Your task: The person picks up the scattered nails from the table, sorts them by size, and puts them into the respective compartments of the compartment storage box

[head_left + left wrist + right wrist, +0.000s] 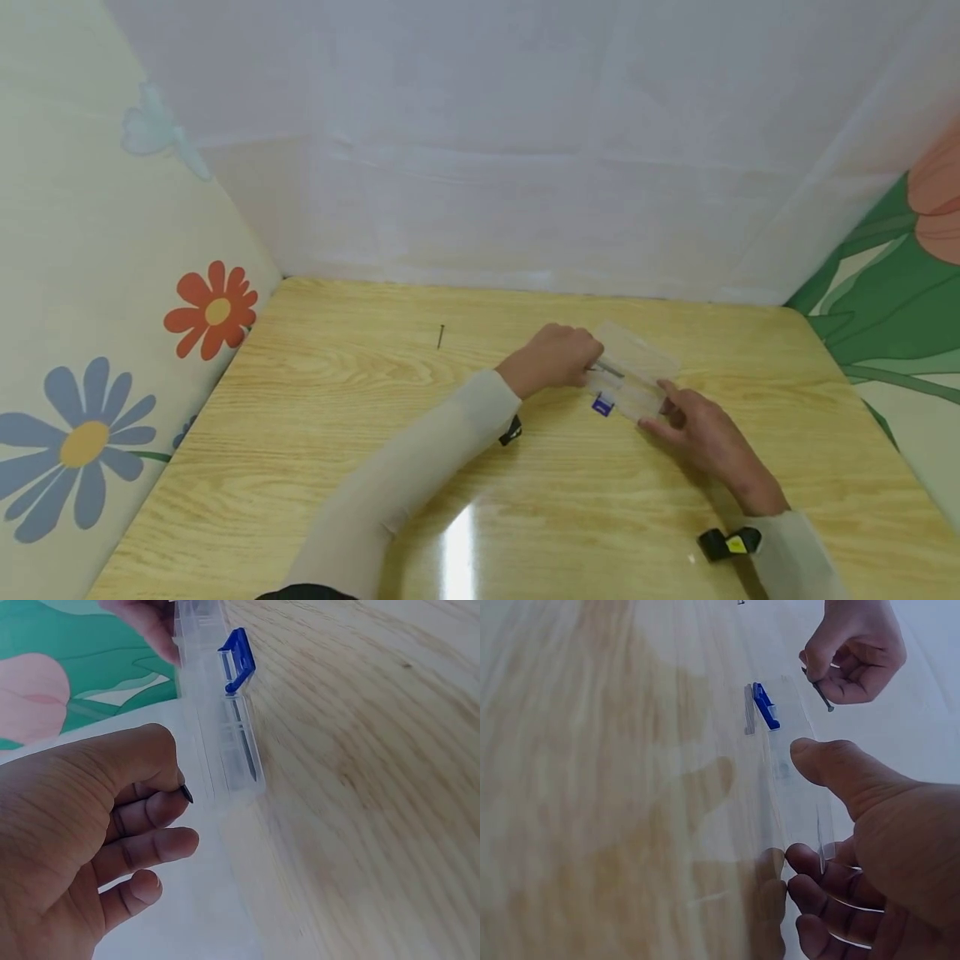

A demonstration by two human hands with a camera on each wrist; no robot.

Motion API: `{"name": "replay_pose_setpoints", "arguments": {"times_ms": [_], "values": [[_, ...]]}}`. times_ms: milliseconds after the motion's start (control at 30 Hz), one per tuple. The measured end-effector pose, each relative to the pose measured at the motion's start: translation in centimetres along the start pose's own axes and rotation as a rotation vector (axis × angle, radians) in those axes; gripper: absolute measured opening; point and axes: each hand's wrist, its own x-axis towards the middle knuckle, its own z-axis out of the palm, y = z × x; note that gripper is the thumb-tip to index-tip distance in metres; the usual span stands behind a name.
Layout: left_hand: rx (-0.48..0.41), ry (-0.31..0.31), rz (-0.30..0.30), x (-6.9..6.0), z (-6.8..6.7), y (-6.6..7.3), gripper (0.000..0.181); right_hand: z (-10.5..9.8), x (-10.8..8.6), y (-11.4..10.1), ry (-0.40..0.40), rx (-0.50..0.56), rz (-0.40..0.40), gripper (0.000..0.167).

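Note:
A clear plastic box [637, 402] stands on the table, its clear lid [641, 350] raised at the back and a blue latch [602, 405] on its near side. My left hand [555, 358] is over the box's left end and pinches a dark nail [823, 697] between thumb and forefinger. In the left wrist view, another nail [246, 746] shows through the box wall. My right hand [705, 433] holds the right end of the box, its fingers bent around that end and the thumb at the near side.
Farther left on the wooden table [322, 433] lies a single nail [441, 336]. A white cloth [480, 167] hangs along the back edge. Flower-printed cloths stand at the left and right sides.

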Motion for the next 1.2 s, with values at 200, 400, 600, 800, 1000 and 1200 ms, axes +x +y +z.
{"name": "replay_pose_setpoints", "arguments": {"times_ms": [200, 400, 600, 800, 1000, 1200], "values": [[0.017, 0.012, 0.02, 0.7, -0.1, 0.5, 0.01, 0.1, 0.0, 0.1, 0.014, 0.01, -0.012, 0.078], [0.013, 0.019, 0.015, 0.5, -0.3, 0.8, 0.01, 0.1, -0.3, 0.1, -0.004, 0.011, -0.004, 0.08], [0.023, 0.039, -0.031, -0.1, -0.1, 0.0, 0.008, -0.2, -0.3, 0.3, 0.001, -0.003, -0.018, 0.079], [0.011, 0.064, -0.045, -2.1, -0.1, -1.4, 0.015, -0.2, 0.0, 0.2, -0.007, -0.007, -0.017, 0.08], [0.047, 0.095, -0.11, -4.3, 0.5, -3.4, 0.025, -0.1, -0.2, 0.1, -0.011, -0.004, -0.013, 0.082], [0.062, 0.115, -0.191, -6.8, 1.1, -5.4, 0.025, 0.0, -0.2, 0.0, -0.01, -0.013, -0.01, 0.082]]}}
